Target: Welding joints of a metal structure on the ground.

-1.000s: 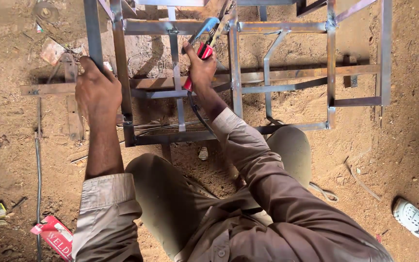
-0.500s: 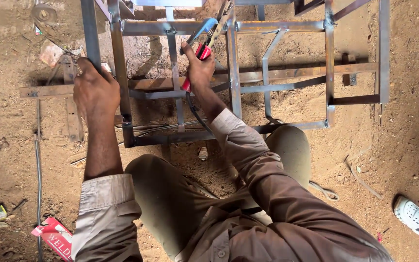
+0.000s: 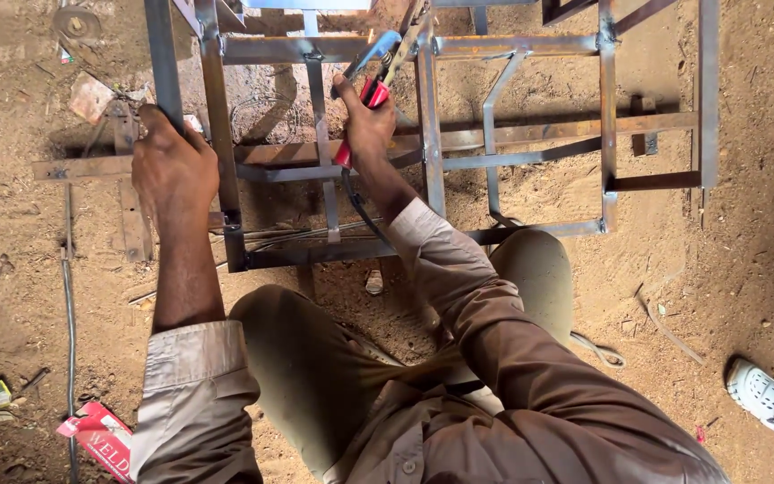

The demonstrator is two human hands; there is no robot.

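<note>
A welded steel frame (image 3: 427,143) of grey square tubes stands on the sandy ground in front of my knees. My left hand (image 3: 170,170) is closed around one upright tube of the frame at its left side. My right hand (image 3: 369,125) grips a red and blue electrode holder (image 3: 371,76), its tip raised toward the frame's upper crossbar. A black cable (image 3: 357,202) runs down from the holder along my right forearm.
A red cardboard box (image 3: 100,439) lies on the dirt at lower left, near small litter. A thin rod (image 3: 69,305) lies along the left side. Another person's white shoe (image 3: 768,399) shows at the right edge. Loose wire lies by my right knee.
The view has shifted slightly, with the frame a little higher. Both hands keep their grips; the electrode holder stays near the upper crossbar.
</note>
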